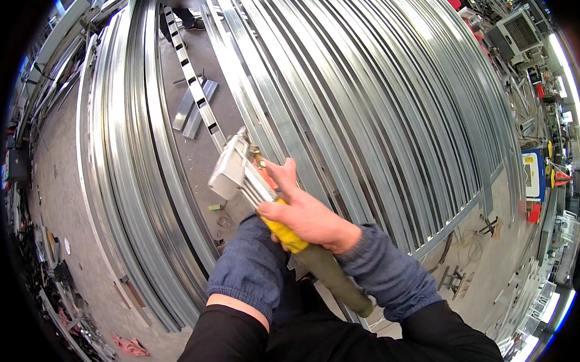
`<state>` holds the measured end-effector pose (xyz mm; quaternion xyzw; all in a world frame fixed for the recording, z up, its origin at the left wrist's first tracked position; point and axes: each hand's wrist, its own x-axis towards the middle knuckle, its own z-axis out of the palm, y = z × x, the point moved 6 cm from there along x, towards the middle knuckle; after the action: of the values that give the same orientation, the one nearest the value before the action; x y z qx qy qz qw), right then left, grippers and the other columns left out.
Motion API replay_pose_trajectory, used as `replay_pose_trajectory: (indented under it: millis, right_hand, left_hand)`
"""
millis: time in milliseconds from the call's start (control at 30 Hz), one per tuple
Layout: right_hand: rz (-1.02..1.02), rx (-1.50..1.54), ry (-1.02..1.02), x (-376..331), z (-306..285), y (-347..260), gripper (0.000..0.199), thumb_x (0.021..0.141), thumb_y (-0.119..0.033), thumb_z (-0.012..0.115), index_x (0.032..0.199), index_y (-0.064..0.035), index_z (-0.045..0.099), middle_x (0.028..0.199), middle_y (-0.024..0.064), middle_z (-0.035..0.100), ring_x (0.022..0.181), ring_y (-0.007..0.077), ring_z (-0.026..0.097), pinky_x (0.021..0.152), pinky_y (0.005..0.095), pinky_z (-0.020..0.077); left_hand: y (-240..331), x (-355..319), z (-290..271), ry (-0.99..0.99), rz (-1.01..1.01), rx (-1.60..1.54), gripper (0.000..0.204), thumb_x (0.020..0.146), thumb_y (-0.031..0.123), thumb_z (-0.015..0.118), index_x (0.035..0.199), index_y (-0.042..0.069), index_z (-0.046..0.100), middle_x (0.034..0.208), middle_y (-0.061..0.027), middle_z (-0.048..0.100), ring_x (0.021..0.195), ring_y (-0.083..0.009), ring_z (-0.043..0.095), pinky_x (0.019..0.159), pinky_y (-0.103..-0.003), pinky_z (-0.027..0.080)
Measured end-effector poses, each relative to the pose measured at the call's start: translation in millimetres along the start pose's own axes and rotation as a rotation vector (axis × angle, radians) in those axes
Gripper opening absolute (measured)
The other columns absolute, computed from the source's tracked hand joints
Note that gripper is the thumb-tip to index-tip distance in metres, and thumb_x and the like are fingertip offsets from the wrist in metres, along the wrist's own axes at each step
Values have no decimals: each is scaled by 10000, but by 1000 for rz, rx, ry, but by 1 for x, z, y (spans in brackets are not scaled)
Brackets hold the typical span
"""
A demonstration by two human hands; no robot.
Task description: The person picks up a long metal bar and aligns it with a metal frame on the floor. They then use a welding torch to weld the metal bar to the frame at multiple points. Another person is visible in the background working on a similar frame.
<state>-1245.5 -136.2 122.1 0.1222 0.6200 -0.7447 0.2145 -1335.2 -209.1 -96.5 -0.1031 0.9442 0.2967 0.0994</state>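
My right hand [308,217] is wrapped round a hand-held power tool with a yellow collar [285,232], a long olive-green body and a silver box-shaped metal head [231,171]. The head points forward and to the left, over the gap between two groups of metal channels. My left forearm, in a blue over-sleeve [252,262], reaches up toward the tool's underside; its hand is hidden behind the tool and my right hand. Beneath and ahead lies a slotted metal strip [190,74] running away from me.
Rows of long galvanised channels [362,113] fill the right; another bundle [129,124] lies left. Short offcuts [195,109] rest on the floor between them. A person's legs [184,24] stand at the far end. A pink rag [129,346] lies lower left; a grey machine [515,34] stands far right.
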Motion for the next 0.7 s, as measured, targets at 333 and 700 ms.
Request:
replay_pose_trajectory:
  millis: [333, 700]
  right_hand:
    - [85, -524, 429, -116, -173, 16, 906, 970, -280, 712, 1702, -11, 251, 1522, 291, 562, 1406, 330, 575, 1170, 379, 439]
    - [200, -1083, 767, -119, -342, 125, 914, 847, -304, 749, 1654, -55, 400, 1178, 323, 670, 1124, 473, 661, 1019, 496, 523]
  left_hand:
    - [34, -24, -18, 26, -51, -73, 711, 816, 399, 816, 1254, -60, 494, 1276, -261, 570, 1256, -449, 562, 1074, -533, 480]
    - [37, -24, -20, 21, -57, -76, 695, 800, 397, 801, 1234, -62, 510, 1273, -257, 575, 1263, -451, 559, 1073, -536, 479]
